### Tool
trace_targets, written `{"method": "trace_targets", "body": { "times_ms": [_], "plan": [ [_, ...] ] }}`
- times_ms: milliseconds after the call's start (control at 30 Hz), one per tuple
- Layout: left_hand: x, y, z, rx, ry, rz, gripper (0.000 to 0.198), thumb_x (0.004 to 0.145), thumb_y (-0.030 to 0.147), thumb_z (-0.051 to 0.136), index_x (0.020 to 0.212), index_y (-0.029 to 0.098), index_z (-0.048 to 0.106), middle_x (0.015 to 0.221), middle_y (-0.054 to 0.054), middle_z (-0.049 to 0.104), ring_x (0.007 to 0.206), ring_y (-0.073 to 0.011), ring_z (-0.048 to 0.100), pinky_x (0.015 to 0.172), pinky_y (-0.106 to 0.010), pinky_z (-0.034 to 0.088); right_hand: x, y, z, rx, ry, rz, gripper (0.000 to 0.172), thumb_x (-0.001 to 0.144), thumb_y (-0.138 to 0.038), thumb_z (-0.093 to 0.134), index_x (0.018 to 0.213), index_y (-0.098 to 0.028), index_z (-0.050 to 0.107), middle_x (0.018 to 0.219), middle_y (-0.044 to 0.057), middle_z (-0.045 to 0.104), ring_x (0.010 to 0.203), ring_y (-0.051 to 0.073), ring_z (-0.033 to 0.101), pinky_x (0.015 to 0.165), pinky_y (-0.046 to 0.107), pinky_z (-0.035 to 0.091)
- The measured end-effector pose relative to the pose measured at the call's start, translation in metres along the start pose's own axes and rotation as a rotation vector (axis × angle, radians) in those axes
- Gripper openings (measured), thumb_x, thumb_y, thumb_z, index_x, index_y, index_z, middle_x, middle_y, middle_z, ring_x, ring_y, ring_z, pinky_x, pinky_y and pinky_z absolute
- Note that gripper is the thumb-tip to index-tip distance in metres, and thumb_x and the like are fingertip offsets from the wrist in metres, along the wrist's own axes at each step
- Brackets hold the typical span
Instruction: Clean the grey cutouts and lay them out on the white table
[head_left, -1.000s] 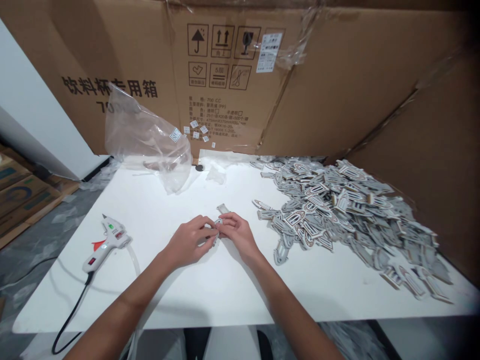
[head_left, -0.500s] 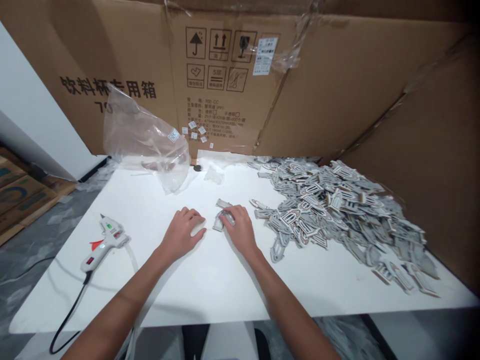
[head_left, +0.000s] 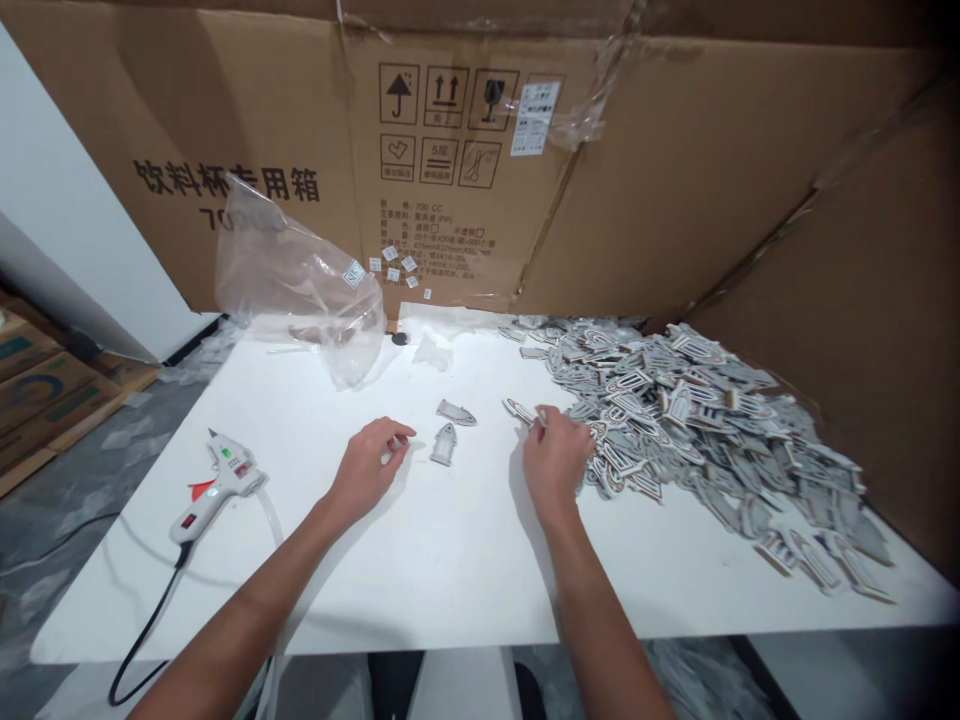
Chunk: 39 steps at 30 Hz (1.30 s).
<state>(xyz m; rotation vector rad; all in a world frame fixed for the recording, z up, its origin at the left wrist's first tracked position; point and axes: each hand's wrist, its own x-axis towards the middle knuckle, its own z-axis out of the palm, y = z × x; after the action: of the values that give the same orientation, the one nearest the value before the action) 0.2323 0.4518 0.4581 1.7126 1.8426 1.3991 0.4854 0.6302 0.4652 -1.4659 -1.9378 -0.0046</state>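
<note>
My right hand (head_left: 559,455) lies at the near left edge of a big pile of grey, arch-shaped cut-out pieces (head_left: 675,420). Its thumb and forefinger pinch the end of one flat piece (head_left: 519,408) that sticks out of the pile. My left hand (head_left: 371,465) rests on the white table (head_left: 450,560) with its fingers loosely bent and nothing in them. Two loose grey pieces lie on the table between my hands. One piece (head_left: 444,444) is just right of my left fingertips and the other piece (head_left: 456,412) is a little farther back.
A white hot-glue gun (head_left: 217,485) lies at the table's left with its black cord (head_left: 142,640) running off the front edge. A crumpled clear plastic bag (head_left: 292,280) stands at the back left. Large brown cardboard sheets (head_left: 675,170) wall in the back and right.
My hands have come apart. The right hand let go of the small piece at the centre and moved right to the pile. The left hand stayed put and curled its fingers slightly.
</note>
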Motion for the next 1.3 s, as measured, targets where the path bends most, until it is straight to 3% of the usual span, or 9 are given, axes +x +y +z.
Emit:
{"method": "trace_targets", "body": {
  "times_ms": [133, 267, 333, 433, 633, 833, 967, 1133, 1300],
  "plan": [
    [0.001, 0.006, 0.001, -0.175, 0.065, -0.113, 0.015, 0.096, 0.034, 0.075, 0.107, 0.025, 0.078, 0.09, -0.002, 0.074, 0.079, -0.0174, 0.066, 0.076, -0.033, 0.056, -0.003, -0.018, -0.006, 0.33, 0.075, -0.012, 0.039, 0.107, -0.041, 0.05, 0.131, -0.017, 0.07, 0.119, 0.018, 0.069, 0.105, 0.031, 0.064, 0.098, 0.046, 0.051],
    [0.004, 0.01, 0.001, -0.343, 0.092, -0.27, 0.026, 0.093, 0.046, 0.081, 0.099, 0.021, 0.08, 0.078, -0.001, 0.072, 0.066, -0.0145, 0.064, 0.06, -0.027, 0.053, -0.022, -0.045, -0.004, 0.625, -0.101, -0.079, 0.029, 0.106, -0.041, 0.058, 0.122, -0.024, 0.074, 0.122, 0.012, 0.079, 0.098, 0.027, 0.072, 0.092, 0.043, 0.058],
    [0.006, 0.012, 0.0, -0.424, 0.08, -0.326, 0.03, 0.091, 0.05, 0.081, 0.094, 0.02, 0.08, 0.074, -0.002, 0.072, 0.063, -0.0148, 0.065, 0.057, -0.027, 0.054, -0.032, -0.058, -0.003, 0.714, -0.2, -0.134, 0.028, 0.104, -0.033, 0.057, 0.124, -0.026, 0.076, 0.133, 0.01, 0.078, 0.107, 0.027, 0.075, 0.093, 0.042, 0.062],
    [0.008, 0.015, -0.002, -0.535, 0.04, -0.375, 0.034, 0.088, 0.052, 0.085, 0.093, 0.019, 0.08, 0.077, -0.004, 0.077, 0.069, -0.0185, 0.073, 0.063, -0.03, 0.06, -0.042, -0.072, -0.002, 0.843, -0.344, -0.215, 0.035, 0.097, -0.021, 0.059, 0.125, -0.028, 0.079, 0.153, 0.007, 0.069, 0.135, 0.03, 0.068, 0.114, 0.049, 0.056],
    [0.007, 0.018, 0.0, -0.641, -0.042, -0.425, 0.034, 0.088, 0.05, 0.085, 0.1, 0.019, 0.08, 0.078, -0.007, 0.081, 0.075, -0.0228, 0.079, 0.068, -0.033, 0.063, -0.049, -0.088, -0.009, 0.959, -0.529, -0.263, 0.045, 0.096, -0.029, 0.075, 0.141, -0.032, 0.075, 0.168, 0.005, 0.054, 0.154, 0.031, 0.054, 0.128, 0.05, 0.044],
    [0.008, 0.014, 0.002, -0.587, 0.018, -0.358, 0.03, 0.088, 0.046, 0.086, 0.101, 0.019, 0.081, 0.081, -0.004, 0.077, 0.067, -0.0158, 0.069, 0.058, -0.027, 0.056, -0.053, -0.09, -0.011, 1.058, -0.618, -0.168, 0.044, 0.098, -0.034, 0.075, 0.141, -0.034, 0.075, 0.166, 0.004, 0.056, 0.152, 0.031, 0.056, 0.12, 0.047, 0.053],
    [0.007, 0.018, -0.001, -0.488, 0.077, -0.264, 0.023, 0.094, 0.041, 0.081, 0.102, 0.021, 0.079, 0.096, -0.007, 0.081, 0.084, -0.0201, 0.075, 0.071, -0.032, 0.063, -0.057, -0.091, -0.008, 1.116, -0.714, -0.054, 0.056, 0.092, -0.035, 0.081, 0.147, -0.032, 0.07, 0.159, 0.005, 0.063, 0.125, 0.028, 0.074, 0.109, 0.045, 0.062],
    [0.0, 0.023, -0.001, -0.293, 0.079, -0.053, 0.01, 0.096, 0.024, 0.075, 0.099, 0.025, 0.084, 0.101, -0.005, 0.083, 0.094, -0.0215, 0.076, 0.081, -0.035, 0.062, -0.058, -0.093, -0.01, 1.099, -0.782, -0.039, 0.065, 0.092, -0.03, 0.079, 0.154, -0.03, 0.061, 0.134, 0.006, 0.077, 0.118, 0.026, 0.076, 0.109, 0.044, 0.06],
    [-0.003, 0.016, 0.004, -0.156, 0.067, 0.12, 0.02, 0.097, 0.015, 0.069, 0.098, 0.027, 0.085, 0.105, -0.005, 0.079, 0.085, -0.0174, 0.071, 0.071, -0.032, 0.058, -0.058, -0.093, -0.01, 1.174, -0.78, -0.018, 0.063, 0.091, -0.027, 0.08, 0.15, -0.033, 0.06, 0.161, 0.008, 0.06, 0.115, 0.024, 0.076, 0.104, 0.04, 0.061]
  ]
}}
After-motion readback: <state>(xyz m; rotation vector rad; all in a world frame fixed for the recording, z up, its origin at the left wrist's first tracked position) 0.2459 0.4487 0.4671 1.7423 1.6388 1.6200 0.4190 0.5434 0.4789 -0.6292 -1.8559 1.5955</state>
